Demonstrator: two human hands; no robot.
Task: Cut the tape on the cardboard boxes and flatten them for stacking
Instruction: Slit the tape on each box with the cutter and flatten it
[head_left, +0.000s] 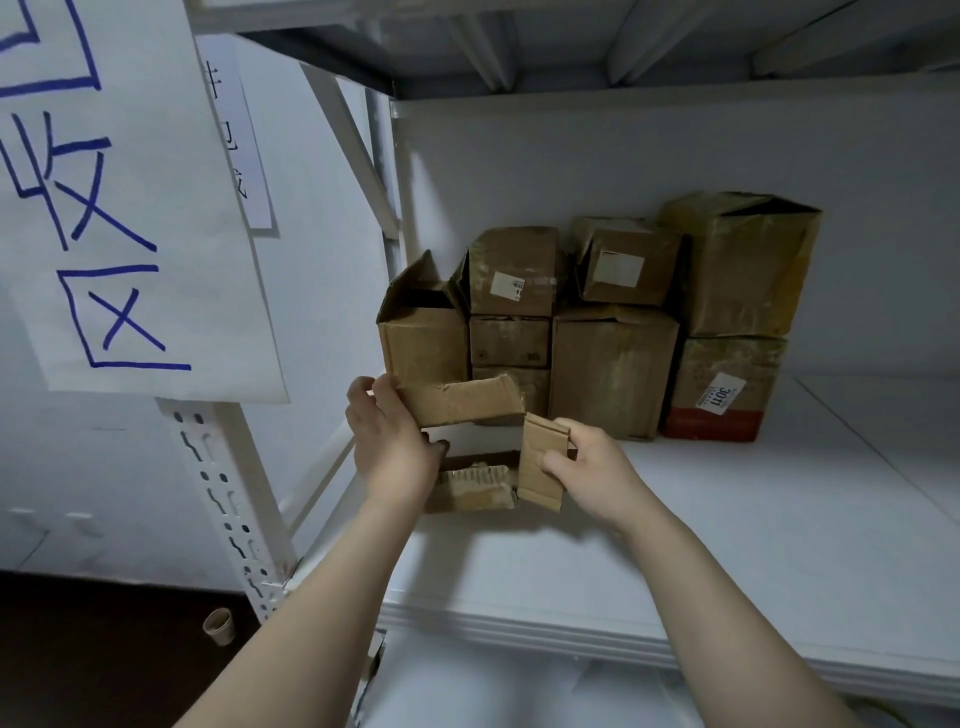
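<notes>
A person's left hand and right hand — both bare, the forearms behind them bare as well.
</notes>
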